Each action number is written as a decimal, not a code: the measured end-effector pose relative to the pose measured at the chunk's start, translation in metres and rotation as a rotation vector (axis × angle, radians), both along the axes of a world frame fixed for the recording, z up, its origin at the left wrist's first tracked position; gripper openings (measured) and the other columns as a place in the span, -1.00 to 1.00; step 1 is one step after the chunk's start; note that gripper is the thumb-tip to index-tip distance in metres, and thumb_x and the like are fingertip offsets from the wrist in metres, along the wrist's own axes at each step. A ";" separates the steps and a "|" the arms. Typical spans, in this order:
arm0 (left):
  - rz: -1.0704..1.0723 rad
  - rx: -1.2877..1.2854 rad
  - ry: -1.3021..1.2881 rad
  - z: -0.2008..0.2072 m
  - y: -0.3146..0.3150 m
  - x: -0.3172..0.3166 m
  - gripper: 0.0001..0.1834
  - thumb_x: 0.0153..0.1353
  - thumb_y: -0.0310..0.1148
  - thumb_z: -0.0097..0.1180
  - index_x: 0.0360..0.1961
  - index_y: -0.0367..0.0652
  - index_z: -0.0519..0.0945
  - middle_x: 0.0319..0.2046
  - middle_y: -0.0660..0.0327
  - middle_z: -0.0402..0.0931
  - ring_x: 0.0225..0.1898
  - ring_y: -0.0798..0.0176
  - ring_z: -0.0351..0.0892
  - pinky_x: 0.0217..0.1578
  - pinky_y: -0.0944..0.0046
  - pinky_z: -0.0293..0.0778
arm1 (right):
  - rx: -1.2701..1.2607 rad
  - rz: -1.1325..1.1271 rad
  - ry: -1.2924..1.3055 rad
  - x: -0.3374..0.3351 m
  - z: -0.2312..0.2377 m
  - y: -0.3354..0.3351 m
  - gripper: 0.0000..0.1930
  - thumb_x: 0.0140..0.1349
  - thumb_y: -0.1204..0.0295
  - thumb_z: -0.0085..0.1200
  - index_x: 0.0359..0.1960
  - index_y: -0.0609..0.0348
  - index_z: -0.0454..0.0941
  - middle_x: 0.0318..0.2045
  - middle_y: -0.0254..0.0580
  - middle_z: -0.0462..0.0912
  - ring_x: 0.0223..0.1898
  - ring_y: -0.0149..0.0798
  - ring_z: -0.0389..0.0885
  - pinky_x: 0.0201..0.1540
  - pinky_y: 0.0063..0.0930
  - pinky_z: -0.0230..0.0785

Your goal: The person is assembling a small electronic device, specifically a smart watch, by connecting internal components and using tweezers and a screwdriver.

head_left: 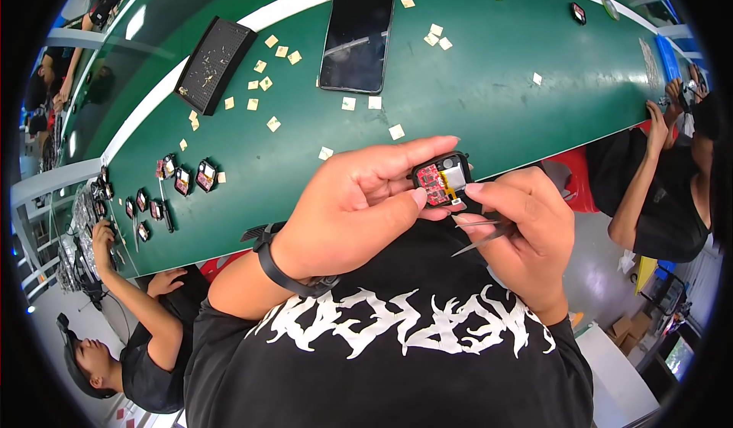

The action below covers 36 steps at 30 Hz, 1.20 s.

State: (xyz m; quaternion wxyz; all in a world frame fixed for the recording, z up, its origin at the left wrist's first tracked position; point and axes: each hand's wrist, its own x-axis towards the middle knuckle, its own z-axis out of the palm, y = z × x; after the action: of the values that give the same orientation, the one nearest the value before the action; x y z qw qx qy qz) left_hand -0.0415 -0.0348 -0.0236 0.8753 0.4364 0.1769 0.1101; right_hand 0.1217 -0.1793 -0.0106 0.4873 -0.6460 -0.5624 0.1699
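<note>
Between the thumb and fingers of my left hand (366, 199) is an opened smartwatch case (439, 180). Inside it show a red circuit board, a silvery battery and a strip of yellow film. My right hand (523, 229) is closed around a pair of metal tweezers (489, 235), whose tips point down and left, away from the case. The right thumb and forefinger come up to the case's right edge, by a small whitish connector (457, 202). Whether they pinch it, I cannot make out. A black watch is strapped to my left wrist.
A black phone (356, 38) lies on the green table (489, 69), beside a black tray (215, 65). Small cream squares (282, 51) are scattered about. Several opened watch cases (206, 175) and a screwdriver (166, 213) lie at left. Co-workers sit on both sides.
</note>
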 end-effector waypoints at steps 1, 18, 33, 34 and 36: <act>-0.013 0.003 -0.032 0.000 0.000 -0.001 -0.49 0.42 -0.63 -0.14 0.39 -0.44 0.27 0.20 -0.09 0.49 0.17 0.13 0.56 0.21 0.15 0.53 | -0.005 0.005 0.001 0.002 0.001 0.002 -0.60 -0.06 0.66 0.41 -0.11 0.23 0.67 -0.37 -0.16 0.60 -0.42 -0.31 0.61 -0.44 -0.49 0.48; -0.055 -0.143 -0.066 -0.003 -0.002 -0.001 -0.33 0.26 -0.80 -0.04 0.42 -0.48 0.20 0.14 0.01 0.52 0.21 0.20 0.51 0.21 0.20 0.47 | 0.069 0.071 -0.119 0.010 -0.013 0.013 -0.72 -0.07 0.63 0.42 -0.25 0.20 0.71 -0.48 -0.25 0.59 -0.51 -0.34 0.57 -0.49 -0.51 0.44; -0.143 -0.204 -0.046 -0.005 0.009 0.003 -0.32 0.23 -0.76 0.08 0.40 -0.49 0.23 0.11 -0.05 0.55 0.11 0.22 0.59 0.08 0.28 0.58 | 0.050 0.110 -0.081 0.014 -0.013 0.016 -0.71 -0.09 0.57 0.47 -0.28 0.21 0.70 -0.51 -0.27 0.58 -0.55 -0.37 0.52 -0.55 -0.53 0.34; -0.133 -0.203 -0.020 -0.002 0.009 0.003 -0.32 0.24 -0.75 0.09 0.39 -0.50 0.23 0.11 -0.06 0.55 0.10 0.22 0.60 0.05 0.30 0.60 | 0.050 0.108 -0.080 0.013 -0.012 0.015 -0.71 -0.09 0.57 0.47 -0.28 0.21 0.70 -0.51 -0.27 0.58 -0.55 -0.37 0.52 -0.55 -0.53 0.34; -0.124 -0.205 0.009 -0.003 0.010 0.003 -0.33 0.24 -0.73 0.10 0.39 -0.50 0.23 0.12 -0.07 0.55 0.10 0.22 0.61 0.02 0.32 0.61 | -0.052 0.058 0.067 0.009 -0.012 0.011 -0.68 -0.03 0.42 0.50 -0.26 0.24 0.68 -0.49 -0.31 0.55 -0.49 -0.46 0.45 -0.48 -0.57 0.20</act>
State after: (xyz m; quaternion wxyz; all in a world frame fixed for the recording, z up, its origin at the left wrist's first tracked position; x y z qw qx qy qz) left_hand -0.0386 -0.0250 -0.0268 0.9196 0.3554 0.1637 0.0350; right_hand 0.1308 -0.1681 -0.0222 0.4836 -0.6360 -0.5596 0.2200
